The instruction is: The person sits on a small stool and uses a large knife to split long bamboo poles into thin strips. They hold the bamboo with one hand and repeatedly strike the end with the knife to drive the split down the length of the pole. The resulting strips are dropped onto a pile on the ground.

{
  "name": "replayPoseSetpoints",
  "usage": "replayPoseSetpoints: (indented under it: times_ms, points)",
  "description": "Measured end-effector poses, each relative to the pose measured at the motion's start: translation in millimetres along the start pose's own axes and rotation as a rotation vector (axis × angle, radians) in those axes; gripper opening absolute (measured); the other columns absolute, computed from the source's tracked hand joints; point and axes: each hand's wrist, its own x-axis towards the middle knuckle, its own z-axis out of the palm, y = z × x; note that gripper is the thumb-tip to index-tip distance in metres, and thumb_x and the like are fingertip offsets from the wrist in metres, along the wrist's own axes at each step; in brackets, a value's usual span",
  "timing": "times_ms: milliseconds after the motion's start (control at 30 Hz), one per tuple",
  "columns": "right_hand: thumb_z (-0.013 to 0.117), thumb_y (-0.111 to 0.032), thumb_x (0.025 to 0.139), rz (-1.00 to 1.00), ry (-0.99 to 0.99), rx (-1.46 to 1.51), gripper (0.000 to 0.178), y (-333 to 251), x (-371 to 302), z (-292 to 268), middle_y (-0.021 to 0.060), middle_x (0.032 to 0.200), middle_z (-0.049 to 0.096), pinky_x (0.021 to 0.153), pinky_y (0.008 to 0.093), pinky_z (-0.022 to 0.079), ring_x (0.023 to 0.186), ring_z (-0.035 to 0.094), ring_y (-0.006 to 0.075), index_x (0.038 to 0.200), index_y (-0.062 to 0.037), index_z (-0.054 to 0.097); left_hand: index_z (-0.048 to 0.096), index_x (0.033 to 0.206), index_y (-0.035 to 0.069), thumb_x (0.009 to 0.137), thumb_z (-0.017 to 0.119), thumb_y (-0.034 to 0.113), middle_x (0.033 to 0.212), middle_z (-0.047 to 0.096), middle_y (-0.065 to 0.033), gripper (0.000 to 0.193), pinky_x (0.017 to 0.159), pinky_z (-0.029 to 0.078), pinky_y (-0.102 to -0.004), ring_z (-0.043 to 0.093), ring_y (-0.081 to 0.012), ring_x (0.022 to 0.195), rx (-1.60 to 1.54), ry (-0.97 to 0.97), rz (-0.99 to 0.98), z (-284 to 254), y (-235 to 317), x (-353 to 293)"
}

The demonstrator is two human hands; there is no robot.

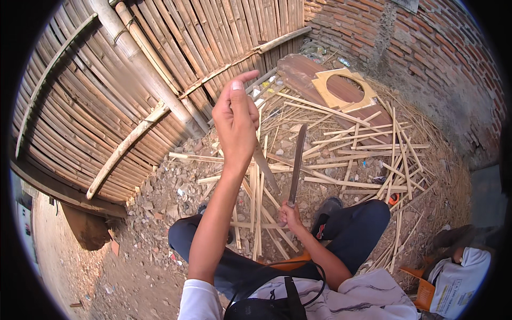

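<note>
My left hand (pixel 234 125) is raised in front of the bamboo wall, fingers curled in and the index finger bent out past the thumb. Its palm side is turned away, so anything inside it is hidden. Behind that wrist a wide brownish bamboo slat (pixel 266 170) slants down to the right; whether the hand holds it, I cannot tell. Low between my knees, my right hand (pixel 290 215) grips the handle of a machete (pixel 297 169), its long dark blade pointing up and away from me. Thin split bamboo strips (pixel 257 218) lie on the ground beneath both hands.
More bamboo strips (pixel 368 152) lie crisscrossed ahead and to the right. Beyond them a brown board (pixel 298 74) carries a yellowish panel (pixel 349 106) with a round hole. A bamboo wall (pixel 69 106) stands left, a brick wall (pixel 426 64) right. A white sack (pixel 461 280) sits at lower right.
</note>
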Motion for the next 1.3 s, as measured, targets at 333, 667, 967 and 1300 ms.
replayPoseSetpoints:
  times_ms: [333, 667, 967, 1300]
  points:
    - [0.055, -0.009, 0.087, 0.423, -0.041, 0.15, 0.016, 39.8, 14.1, -39.0, -0.0061, 0.055, 0.034, 0.045, 0.0294, 0.033, 0.041, 0.03, 0.0083, 0.076, -0.016, 0.046, 0.069, 0.103, -0.002, 0.112, 0.04, 0.032, 0.053, 0.036, 0.0069, 0.045, 0.043, 0.021, -0.0236, 0.027, -0.0014, 0.046, -0.079, -0.01, -0.047, -15.0, -2.9, 4.7]
    - [0.061, -0.01, 0.085, 0.425, -0.013, -0.18, 0.017, 66.4, -1.0, -39.6, -0.0038, 0.057, 0.042, 0.042, 0.0288, 0.035, 0.042, 0.037, 0.0092, 0.073, -0.0114, 0.049, 0.067, 0.098, -0.001, 0.112, 0.039, 0.034, 0.053, 0.034, 0.0065, 0.047, 0.041, 0.023, -0.0234, 0.027, -0.0027, 0.044, -0.087, 0.031, -0.085, -27.8, -9.1, 6.8]
    - [0.068, -0.024, 0.088, 0.14, 0.18, -0.19, 0.023, 29.7, 32.0, -34.8, -0.0002, 0.057, 0.049, 0.041, 0.0282, 0.035, 0.042, 0.04, 0.0084, 0.075, -0.0112, 0.053, 0.064, 0.105, -0.001, 0.11, 0.043, 0.042, 0.05, 0.02, 0.0068, 0.048, 0.041, 0.015, -0.0275, 0.016, -0.0056, 0.041, -0.194, 0.265, -0.11, -121.2, 32.9, -20.8]
    - [0.066, -0.034, 0.1, -0.055, 0.037, 0.535, 0.025, -88.9, 15.1, 32.9, 0.0203, 0.116, 0.07, 0.05, 0.0213, 0.04, 0.043, 0.036, 0.003, 0.094, -0.0118, 0.059, 0.059, 0.104, 0.003, 0.108, 0.046, 0.024, 0.051, 0.023, 0.0051, 0.025, 0.04, 0.02, -0.024, 0.016, -0.0064, 0.041, -0.805, 0.014, 0.307, -296.1, 120.0, -141.9]
